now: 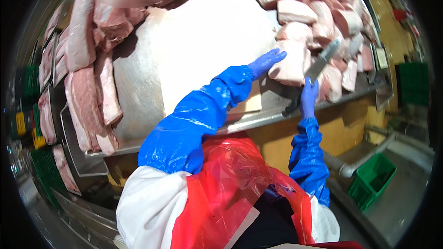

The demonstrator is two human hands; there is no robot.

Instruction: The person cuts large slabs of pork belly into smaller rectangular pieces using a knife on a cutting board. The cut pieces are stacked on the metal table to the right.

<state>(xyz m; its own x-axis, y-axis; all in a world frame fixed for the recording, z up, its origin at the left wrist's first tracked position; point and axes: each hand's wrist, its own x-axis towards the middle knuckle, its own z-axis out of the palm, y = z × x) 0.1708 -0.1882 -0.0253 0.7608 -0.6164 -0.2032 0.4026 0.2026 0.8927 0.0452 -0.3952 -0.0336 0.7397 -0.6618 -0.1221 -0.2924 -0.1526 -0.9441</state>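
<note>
My left hand [269, 62], in a blue-violet glove, lies with its fingers stretched out flat, its fingertips at the near edge of a pale block of raw meat [290, 70]. To the right, my gloved right hand [309, 95] is closed round the handle of a knife [319, 65]. Its wide blade slants up and right over the pile of cut meat pieces [323, 20], while the black handle end shows below my fist. A white cutting board [207, 50] covers the middle of the steel table [138, 71], partly under my left forearm.
Long slabs of raw meat [85, 103] lie along the table's left side. The table's metal front edge [249, 122] runs just before my red apron. A green crate [374, 180] stands on the floor at lower right, and another green crate [413, 85] farther right.
</note>
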